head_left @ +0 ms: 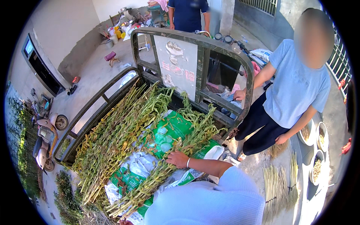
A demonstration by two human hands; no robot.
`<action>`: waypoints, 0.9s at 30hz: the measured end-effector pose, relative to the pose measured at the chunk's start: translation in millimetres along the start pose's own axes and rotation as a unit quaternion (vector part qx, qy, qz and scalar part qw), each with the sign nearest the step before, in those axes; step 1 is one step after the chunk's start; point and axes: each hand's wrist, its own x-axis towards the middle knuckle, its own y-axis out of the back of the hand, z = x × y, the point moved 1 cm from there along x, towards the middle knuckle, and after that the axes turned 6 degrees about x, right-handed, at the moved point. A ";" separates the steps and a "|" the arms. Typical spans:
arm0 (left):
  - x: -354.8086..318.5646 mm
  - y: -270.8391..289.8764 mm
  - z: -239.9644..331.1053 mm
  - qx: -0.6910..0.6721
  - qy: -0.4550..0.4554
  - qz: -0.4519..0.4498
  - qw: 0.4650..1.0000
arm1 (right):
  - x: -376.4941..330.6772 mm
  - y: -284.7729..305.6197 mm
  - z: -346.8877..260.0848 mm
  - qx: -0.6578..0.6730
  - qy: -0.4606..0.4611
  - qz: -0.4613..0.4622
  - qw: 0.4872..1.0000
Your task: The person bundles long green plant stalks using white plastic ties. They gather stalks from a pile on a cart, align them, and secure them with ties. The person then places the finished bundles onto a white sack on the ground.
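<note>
Hand resting on green stalks in a cart bed

The right hand (pixel 177 158) is lying spread on the stalk bundle (pixel 168 165); the left hand is hiding behind the near sleeve (pixel 206 202).

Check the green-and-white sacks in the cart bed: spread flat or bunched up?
Spread flat. The green-and-white sacks line the cart bed under the cut green stalks; the right hand rests on stalks lying across them.

Harsh daylight is cast from above, the pale sleeve (pixel 210 202) is overexposed, short shadows are thrown, and straight edges are bent toward the black fisheye rim.
</note>
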 end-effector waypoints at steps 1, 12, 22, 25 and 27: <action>-14.6 -3.3 11.3 0.020 -0.015 -0.015 1.000 | -0.3 -0.8 -0.5 0.007 -0.003 0.009 1.000; -107.5 57.0 54.5 0.444 -0.350 0.123 0.815 | 4.4 -8.6 -1.6 0.023 0.024 0.046 0.998; -25.8 105.3 140.1 0.663 -0.273 0.340 0.609 | 1.8 -9.7 1.4 0.008 0.005 0.031 0.999; 9.9 98.5 142.5 0.728 -0.220 0.333 0.557 | 1.7 -10.2 4.9 -0.003 0.000 -0.004 1.000; 28.9 89.7 149.7 0.764 -0.202 0.318 0.524 | 3.4 -8.4 2.5 -0.006 0.000 -0.011 1.000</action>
